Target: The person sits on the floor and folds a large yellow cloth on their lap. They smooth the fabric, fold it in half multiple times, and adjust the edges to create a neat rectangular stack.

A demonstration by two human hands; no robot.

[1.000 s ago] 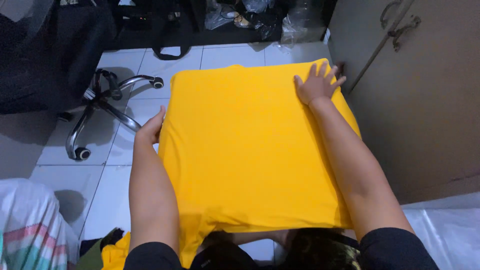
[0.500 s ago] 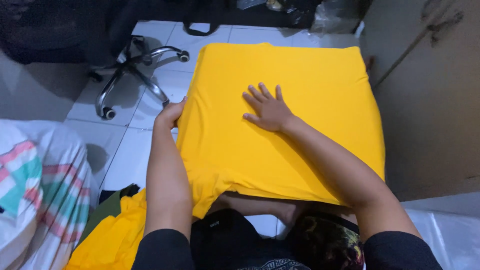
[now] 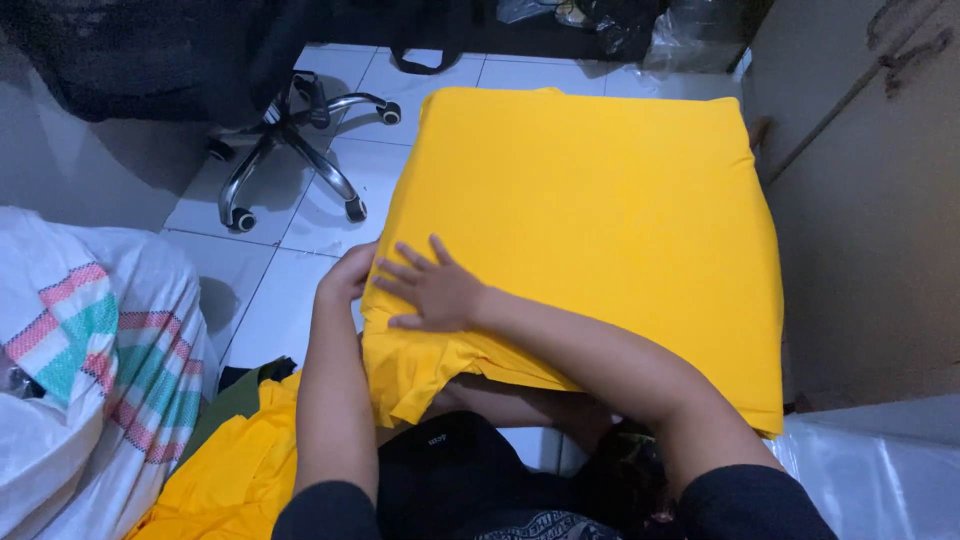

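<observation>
At your lap a spare heap of yellow cloth [image 3: 235, 470] lies low on the left. Your right hand [image 3: 432, 290] presses flat, fingers spread, on the near-left corner of the yellow shirt [image 3: 590, 230] draped across your knees. Your left hand [image 3: 348, 272] seems to pinch the shirt's left edge, though the fabric hides its fingertips. The unsupported near hem could slide off. Beyond stands an office chair base [image 3: 290, 150].
</observation>
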